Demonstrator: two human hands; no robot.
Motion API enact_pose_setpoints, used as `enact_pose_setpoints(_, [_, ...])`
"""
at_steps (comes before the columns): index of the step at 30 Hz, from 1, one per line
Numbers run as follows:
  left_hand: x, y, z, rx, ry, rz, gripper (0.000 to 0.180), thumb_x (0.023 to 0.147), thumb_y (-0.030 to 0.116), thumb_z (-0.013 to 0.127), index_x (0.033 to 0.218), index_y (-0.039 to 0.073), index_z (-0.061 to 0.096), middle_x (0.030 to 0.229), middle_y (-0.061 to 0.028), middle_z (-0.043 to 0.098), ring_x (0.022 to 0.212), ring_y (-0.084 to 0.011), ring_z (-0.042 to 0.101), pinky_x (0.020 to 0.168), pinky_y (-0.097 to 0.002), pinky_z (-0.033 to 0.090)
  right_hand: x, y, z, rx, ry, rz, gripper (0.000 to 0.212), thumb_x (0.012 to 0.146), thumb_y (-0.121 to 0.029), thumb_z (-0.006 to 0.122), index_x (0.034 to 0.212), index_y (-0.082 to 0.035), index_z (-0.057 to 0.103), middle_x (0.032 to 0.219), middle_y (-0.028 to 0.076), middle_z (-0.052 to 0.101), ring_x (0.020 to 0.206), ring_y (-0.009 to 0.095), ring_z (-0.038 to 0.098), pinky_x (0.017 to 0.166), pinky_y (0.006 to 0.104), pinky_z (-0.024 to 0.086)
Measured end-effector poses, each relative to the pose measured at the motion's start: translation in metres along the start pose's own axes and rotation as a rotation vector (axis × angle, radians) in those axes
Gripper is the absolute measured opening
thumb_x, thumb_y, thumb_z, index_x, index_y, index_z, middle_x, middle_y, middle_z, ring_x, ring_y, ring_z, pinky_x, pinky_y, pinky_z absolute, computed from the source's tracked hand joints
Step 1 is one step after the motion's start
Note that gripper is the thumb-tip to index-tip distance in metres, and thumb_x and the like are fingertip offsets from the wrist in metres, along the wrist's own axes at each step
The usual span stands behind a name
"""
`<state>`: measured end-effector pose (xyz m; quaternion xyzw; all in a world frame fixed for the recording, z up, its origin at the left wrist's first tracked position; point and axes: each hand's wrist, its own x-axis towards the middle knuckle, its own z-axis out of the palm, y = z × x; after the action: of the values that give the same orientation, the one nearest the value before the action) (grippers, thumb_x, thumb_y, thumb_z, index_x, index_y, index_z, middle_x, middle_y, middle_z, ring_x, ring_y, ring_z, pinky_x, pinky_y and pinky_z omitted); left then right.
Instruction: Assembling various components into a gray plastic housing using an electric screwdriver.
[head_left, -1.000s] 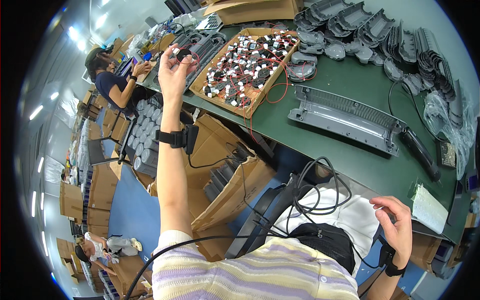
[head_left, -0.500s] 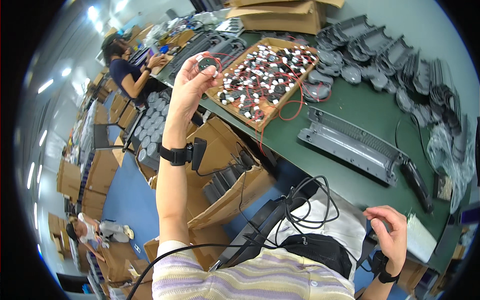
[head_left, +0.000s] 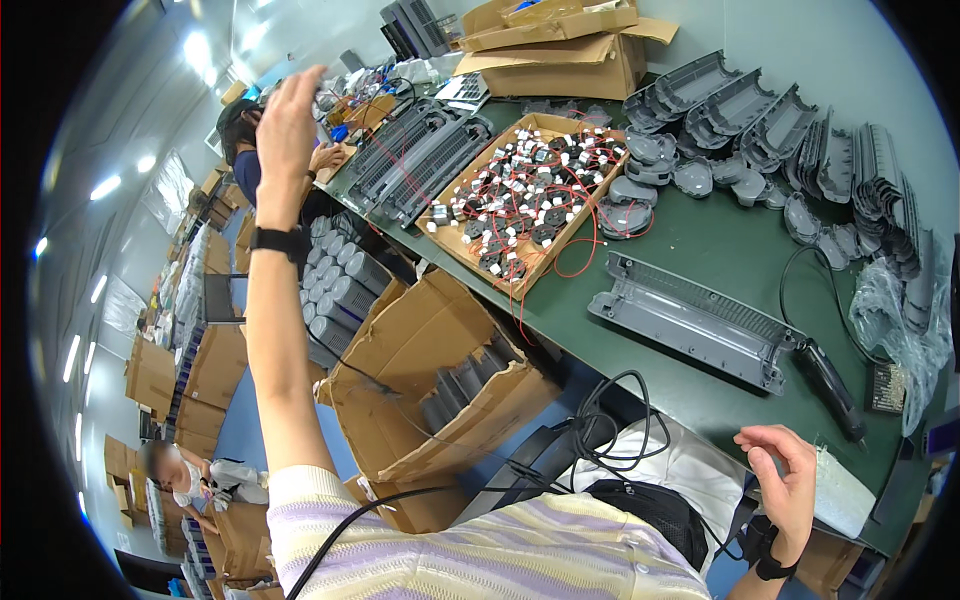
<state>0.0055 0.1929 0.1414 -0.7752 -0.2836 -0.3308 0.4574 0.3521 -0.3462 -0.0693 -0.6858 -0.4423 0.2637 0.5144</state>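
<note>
My left hand (head_left: 287, 125) is raised at the far left, its fingers pinched together. A red wire (head_left: 400, 170) stretches up towards it from the cardboard tray (head_left: 527, 290). The round black part with the red wire is mostly hidden behind my fingers. In the tray lie several round black parts (head_left: 541, 234) with red wires and white connectors. My right hand (head_left: 785, 480) is low at the table's near edge, fingers loosely curved, thumb apart, holding nothing. A long grey plastic half-shell (head_left: 690, 322) lies hollow side up on the green table (head_left: 690, 225), beyond this hand.
A black electric screwdriver (head_left: 830, 388) with a cable lies right of the shell, beside a small box (head_left: 887, 388). Stacked grey shells (head_left: 775, 130) line the back. An open cardboard carton (head_left: 400, 380) stands below the table edge. A co-worker (head_left: 240, 145) is partly behind my left arm.
My left hand has swung up and left, away from the tray, drawing the red wire out. The black part has passed from sight behind my fingers. My right hand has barely moved.
</note>
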Motion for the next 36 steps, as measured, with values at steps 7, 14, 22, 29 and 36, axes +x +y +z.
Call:
enact_pose_setpoints(7, [0.055,-0.002,0.022,-0.011,0.134,-0.016,0.039,0.092,0.003,0.06,0.129,0.016,0.063,0.106,-0.013,0.069,0.099,-0.0361,0.069,0.082,-0.0468,0.058,0.0,0.008,0.001,0.088,0.013,0.074,0.021,0.095,-0.005,0.068,0.111,0.006,0.072,0.1,0.015,0.076,0.092,0.021,0.072,0.083,0.0296,0.056])
enact_pose_setpoints(14, [0.023,0.036,0.065,-0.147,0.071,-0.172,0.035,0.088,0.009,0.064,0.122,0.014,0.063,0.105,-0.0164,0.07,0.097,-0.039,0.07,0.08,-0.0494,0.058,0.023,0.006,0.011,0.039,-0.018,0.026,0.021,0.094,-0.003,0.068,0.112,0.005,0.073,0.1,0.015,0.076,0.092,0.021,0.073,0.082,0.0296,0.056])
enact_pose_setpoints(22, [-0.041,0.033,0.104,-0.386,-0.712,-0.096,0.029,0.075,0.012,0.068,0.103,0.01,0.076,0.092,-0.0211,0.075,0.092,-0.0404,0.073,0.086,-0.0479,0.059,0.034,0.009,0.01,0.01,-0.037,0.071,0.021,0.093,-0.003,0.069,0.111,0.005,0.074,0.1,0.016,0.077,0.091,0.02,0.074,0.081,0.0294,0.057])
enact_pose_setpoints(29, [-0.018,-0.011,0.104,-0.468,-0.125,-0.657,0.041,0.081,0.033,0.076,0.111,0.005,0.072,0.094,-0.0178,0.077,0.083,-0.031,0.076,0.079,-0.0387,0.059,0.051,0.007,0.016,0.024,-0.068,0.115,0.021,0.098,-0.007,0.067,0.113,0.006,0.072,0.101,0.014,0.075,0.094,0.018,0.072,0.084,0.0273,0.056])
enact_pose_setpoints(36, [-0.015,0.03,0.086,-1.19,-0.427,-0.853,0.049,0.096,0.017,0.07,0.141,0.009,0.051,0.076,0.0027,0.054,0.061,-0.007,0.05,0.053,-0.0235,0.039,0.075,-0.002,0.035,0.033,-0.128,0.071,0.02,0.097,-0.007,0.067,0.112,0.006,0.072,0.1,0.014,0.075,0.092,0.017,0.071,0.083,0.0274,0.055])
